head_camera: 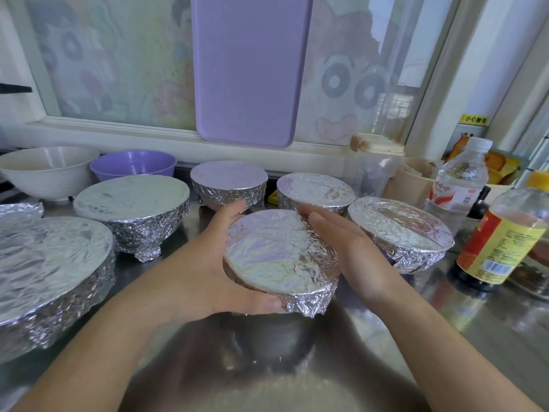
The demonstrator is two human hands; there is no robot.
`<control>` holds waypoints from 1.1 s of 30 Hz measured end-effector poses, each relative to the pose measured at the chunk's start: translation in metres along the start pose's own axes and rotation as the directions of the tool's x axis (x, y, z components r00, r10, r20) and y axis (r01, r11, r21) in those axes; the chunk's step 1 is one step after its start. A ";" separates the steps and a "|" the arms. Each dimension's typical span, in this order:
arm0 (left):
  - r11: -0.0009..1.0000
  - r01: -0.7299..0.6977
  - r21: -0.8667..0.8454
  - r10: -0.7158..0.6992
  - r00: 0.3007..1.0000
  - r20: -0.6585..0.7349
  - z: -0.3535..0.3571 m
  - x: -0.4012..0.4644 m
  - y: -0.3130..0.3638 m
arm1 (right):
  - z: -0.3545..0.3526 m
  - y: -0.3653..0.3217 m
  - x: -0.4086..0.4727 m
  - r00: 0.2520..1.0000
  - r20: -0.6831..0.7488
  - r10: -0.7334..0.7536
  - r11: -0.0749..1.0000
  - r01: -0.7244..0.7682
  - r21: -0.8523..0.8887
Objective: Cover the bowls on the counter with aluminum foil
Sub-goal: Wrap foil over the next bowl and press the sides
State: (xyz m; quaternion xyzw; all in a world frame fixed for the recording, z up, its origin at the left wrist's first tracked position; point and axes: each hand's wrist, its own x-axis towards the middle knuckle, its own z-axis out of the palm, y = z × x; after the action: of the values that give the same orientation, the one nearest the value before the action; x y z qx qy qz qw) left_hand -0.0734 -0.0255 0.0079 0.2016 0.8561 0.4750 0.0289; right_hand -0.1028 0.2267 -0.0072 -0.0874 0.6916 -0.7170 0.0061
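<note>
Left hand (205, 263) curls round small round foil-wrapped bowl (279, 254) w/ thumb under front rim. Right hand (353, 251), fingers straight, presses its 3 o'clock side, above steel worktop (267, 367).

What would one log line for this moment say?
step: pressing foil onto bowl | left hand: grips bowl | right hand: flat against foil | white bowl, purple bowl: uncovered
</note>
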 end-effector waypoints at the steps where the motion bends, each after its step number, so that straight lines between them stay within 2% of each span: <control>1: 1.000 -0.003 -0.008 0.003 1.000 0.002 0.000 0.000 -0.001 | 0.000 0.000 0.001 1.000 -0.001 0.010 1.000 -0.010 -0.005; 7: 1.000 -0.003 -0.023 0.003 1.000 -0.005 0.002 -0.001 -0.003 | -0.001 0.001 0.001 0.999 -0.039 -0.016 0.997 0.013 -0.074; 9: 1.000 -0.014 -0.021 0.014 1.000 0.002 -0.001 -0.001 -0.005 | 0.001 -0.002 -0.003 0.998 -0.061 -0.034 0.985 0.024 -0.171; 11: 1.000 -0.025 -0.016 0.025 1.000 -0.012 -0.005 0.001 -0.007 | 0.001 -0.005 -0.006 0.992 -0.086 -0.097 0.934 0.061 -0.352; 13: 1.000 -0.029 0.012 0.029 0.999 -0.041 -0.008 0.002 -0.008 | -0.001 -0.006 -0.007 0.985 -0.128 -0.120 0.922 0.063 -0.383; 16: 0.999 -0.037 0.010 0.038 0.999 -0.034 -0.007 -0.001 -0.005 | 0.003 -0.008 -0.007 0.987 -0.133 -0.093 0.942 0.044 -0.334; 19: 0.999 -0.019 -0.041 0.018 1.000 -0.020 0.000 -0.003 0.003 | 0.007 -0.005 -0.004 0.989 -0.139 -0.054 0.987 0.031 -0.160; 22: 0.998 -0.024 -0.065 0.019 0.997 -0.078 0.009 -0.002 0.010 | 0.010 -0.001 -0.001 0.988 -0.133 -0.079 0.995 0.069 -0.076; 25: 0.999 -0.027 -0.044 0.019 0.987 -0.159 0.019 0.000 0.011 | 0.016 0.001 -0.001 0.980 -0.186 -0.071 0.997 0.071 -0.005; 31: 0.998 -0.055 -0.007 0.053 0.980 -0.193 0.024 0.004 0.005 | 0.019 0.008 0.001 0.971 -0.235 -0.028 0.999 0.036 0.029; 33: 0.998 -0.069 -0.003 0.067 0.980 -0.186 0.023 0.004 0.004 | 0.020 -0.002 0.005 0.980 -0.196 -0.005 0.997 -0.011 -0.082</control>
State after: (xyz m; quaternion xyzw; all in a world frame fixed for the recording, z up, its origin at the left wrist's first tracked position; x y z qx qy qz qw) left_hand -0.0705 -0.0034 -0.0012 0.1853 0.8454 0.4965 -0.0666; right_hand -0.1045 0.2067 -0.0043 -0.0153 0.7179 -0.6930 -0.0648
